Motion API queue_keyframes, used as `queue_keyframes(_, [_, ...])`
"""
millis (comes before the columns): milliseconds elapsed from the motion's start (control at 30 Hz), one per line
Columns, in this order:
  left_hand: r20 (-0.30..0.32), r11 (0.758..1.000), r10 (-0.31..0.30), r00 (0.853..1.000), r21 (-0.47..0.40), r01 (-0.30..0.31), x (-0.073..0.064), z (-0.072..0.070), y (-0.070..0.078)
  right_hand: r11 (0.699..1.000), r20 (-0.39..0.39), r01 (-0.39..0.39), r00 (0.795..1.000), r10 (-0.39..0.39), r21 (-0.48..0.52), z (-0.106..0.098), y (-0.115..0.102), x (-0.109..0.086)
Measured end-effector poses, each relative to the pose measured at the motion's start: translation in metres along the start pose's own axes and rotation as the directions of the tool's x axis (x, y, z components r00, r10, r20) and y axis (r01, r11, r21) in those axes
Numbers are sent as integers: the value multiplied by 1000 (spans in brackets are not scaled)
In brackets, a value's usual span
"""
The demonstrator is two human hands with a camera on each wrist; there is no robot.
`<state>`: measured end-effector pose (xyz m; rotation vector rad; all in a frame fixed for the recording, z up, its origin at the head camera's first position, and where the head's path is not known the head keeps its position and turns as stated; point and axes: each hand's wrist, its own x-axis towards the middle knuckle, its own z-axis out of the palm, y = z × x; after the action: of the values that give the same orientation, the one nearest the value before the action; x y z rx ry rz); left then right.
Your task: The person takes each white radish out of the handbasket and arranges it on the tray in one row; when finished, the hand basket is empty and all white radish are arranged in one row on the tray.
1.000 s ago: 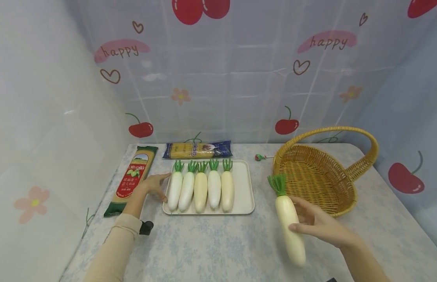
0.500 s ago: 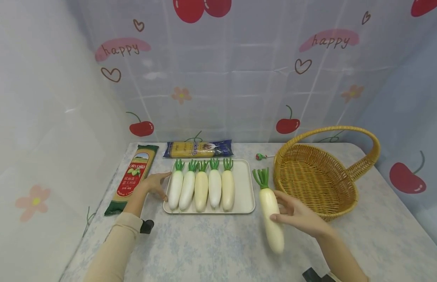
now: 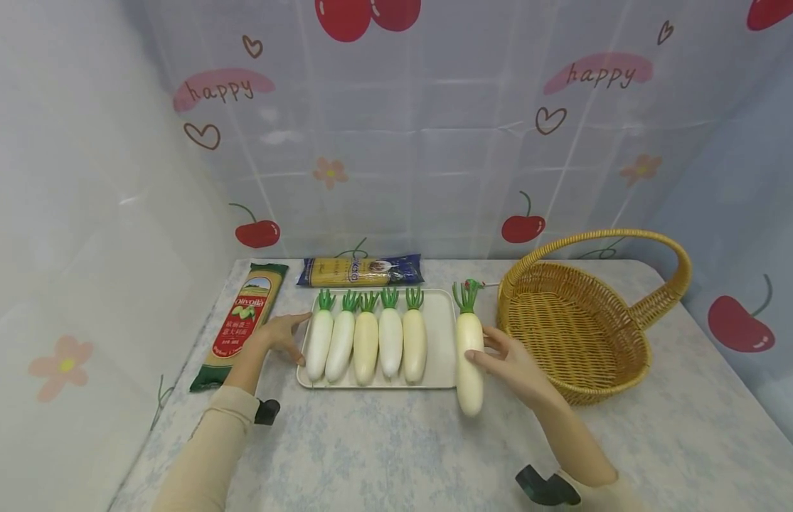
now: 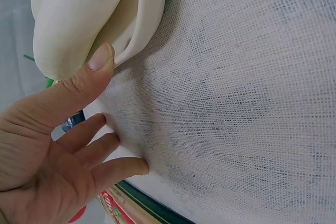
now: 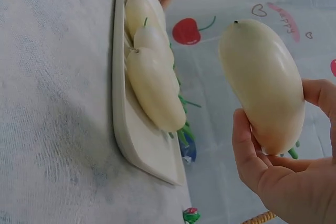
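Observation:
My right hand (image 3: 514,366) grips a white radish (image 3: 469,363) with green leaf stubs, thumb on one side and fingers on the other. In the right wrist view this radish (image 5: 265,82) hangs above the table, its tip toward the camera. It overlaps the right rim of a cream tray (image 3: 442,341) in the head view. Several more white radishes (image 3: 365,348) lie side by side in that tray, leaves pointing away from me. At the tray's left end rests my left hand (image 3: 282,338), its thumb (image 4: 97,69) at the rim and its other fingers spread on the tablecloth.
A wicker basket (image 3: 639,355) with a tall handle stands on the right. Behind the tray lies a blue and yellow pasta packet (image 3: 360,271), and a green and red one (image 3: 242,323) is at the left. A lollipop (image 3: 473,284) lies near the basket.
My right hand has carried the radish leftward from in front of the basket to the tray's right edge, turning it more upright in the head view. My left hand stays in place.

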<state>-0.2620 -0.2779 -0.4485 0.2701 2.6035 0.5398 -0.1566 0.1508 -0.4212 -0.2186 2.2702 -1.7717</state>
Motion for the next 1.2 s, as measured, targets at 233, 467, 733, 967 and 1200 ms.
queue_keyframes(233, [11,1000,1,1000,-9,-1,-1,0,1,997,-70,-52,996,55,48,10,5,26])
queue_keyframes(467, [13,1000,-4,1000,-13,5,-1,-1,2,992,-103,-81,991,91,100,14,5,45])
queue_keyframes(733, [2,1000,7,1000,-5,-7,-2,-1,1,982,-95,-111,987,126,155,19,7,66])
queue_keyframes(967, [11,1000,-6,1000,3,6,-1,-1,1,981,-114,-139,981,154,135,21,10,78])
queue_keyframes(1200, [9,999,-29,1000,-16,29,-1,0,1,982,-152,-172,971,183,80,23,15,88])
